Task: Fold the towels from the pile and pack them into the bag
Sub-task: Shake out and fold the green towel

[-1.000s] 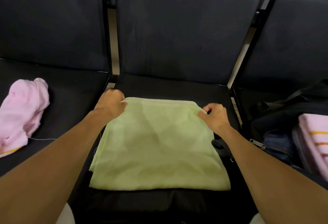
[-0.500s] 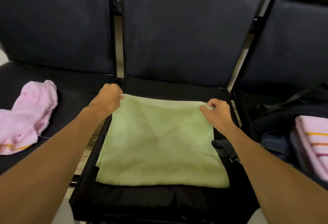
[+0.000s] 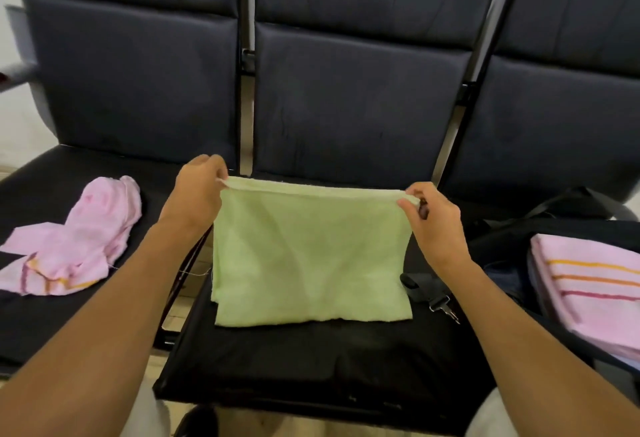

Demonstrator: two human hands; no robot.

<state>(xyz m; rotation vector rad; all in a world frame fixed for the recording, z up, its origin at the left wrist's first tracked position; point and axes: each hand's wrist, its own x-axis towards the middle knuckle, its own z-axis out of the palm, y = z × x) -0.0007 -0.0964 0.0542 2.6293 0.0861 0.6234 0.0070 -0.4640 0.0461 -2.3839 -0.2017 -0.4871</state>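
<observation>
Green towel (image 3: 311, 256) over the middle seat (image 3: 311, 360), folded double by the look of the layered top edge; its far edge is raised off the seat, lower edge resting on the cushion. Left hand (image 3: 195, 194) pinches the left top corner, right hand (image 3: 434, 220) the right top corner, fingers of both curled closed on the cloth. Held taut between the two corners, probably to square the edges before the next fold

Unfolded pink towel (image 3: 72, 246) crumpled on the left seat, well apart from the green one: likely the rest of the pile, waiting. Dark bag (image 3: 502, 246) on the right seat, mouth open toward the person, a folded striped pink towel (image 3: 595, 287) already inside; bag just beside the work seat, so packing is a short reach

Hard to make out: fingertips hidden behind the towel edge, so depth of pinch unclear. Bag and packed towel cut off at the right edge; how much room remains cannot be told. A strap clip (image 3: 440, 305) lies near the towel's right lower corner
</observation>
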